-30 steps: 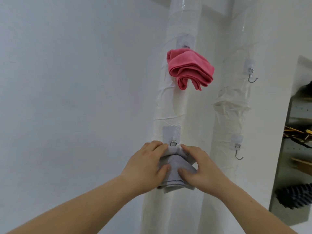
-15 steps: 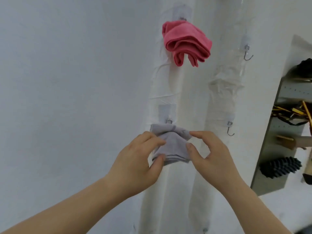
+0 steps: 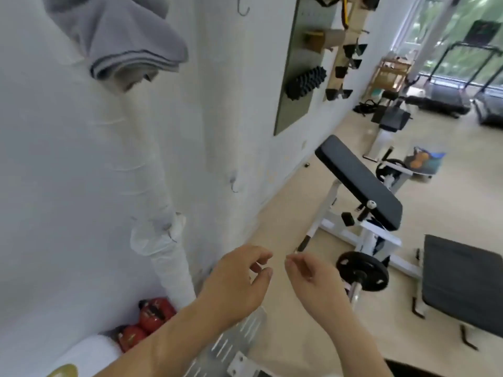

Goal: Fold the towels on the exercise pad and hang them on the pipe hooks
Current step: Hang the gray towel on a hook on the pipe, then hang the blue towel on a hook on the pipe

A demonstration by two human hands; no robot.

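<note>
At the top left of the wall, the grey towel hangs folded against the white pipe. Its stacked edges show as soft, rounded layers, and I cannot see what carries it. The pipe runs down from it, wrapped in wrinkled, glossy film, to the shiny red kettlebells at its foot. Just right of the pipe, a small bare metal hook sticks out of the white surface.

Well below the towel, my left hand is loosely curled, thumb and forefinger apart, holding nothing. My right hand is beside it, equally slack and empty, its fingertips near the left's but not touching.

Past them a strip of smooth beige floor lies open along the wall. It ends at the black padded bench on its white frame, with a round weight plate in front.
</note>
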